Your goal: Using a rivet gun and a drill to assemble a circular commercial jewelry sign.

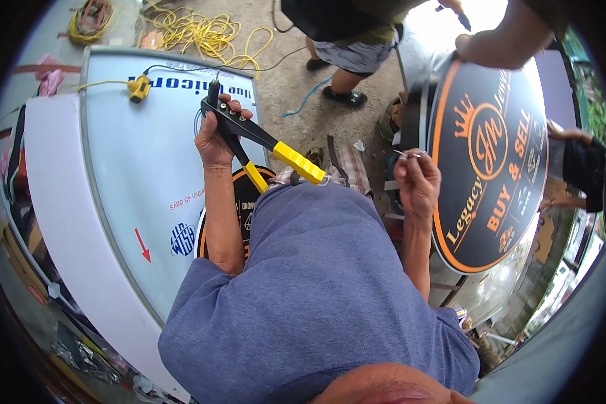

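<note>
My left hand is wrapped round the head of a hand riveter with a black body and yellow grips. Its nose points away from me, with a thin metal pin sticking out, and its handles are spread apart toward my chest. In a pinch, my right hand has a small silver rivet, partly hidden by the fingers. That hand is beside the left edge of an oval black sign with an orange border.
A large white sign panel lies at left, bearing a yellow extension socket. Yellow cord is heaped on the floor. One person stands ahead; another person's hand touches the oval sign. A dark sleeve shows at right.
</note>
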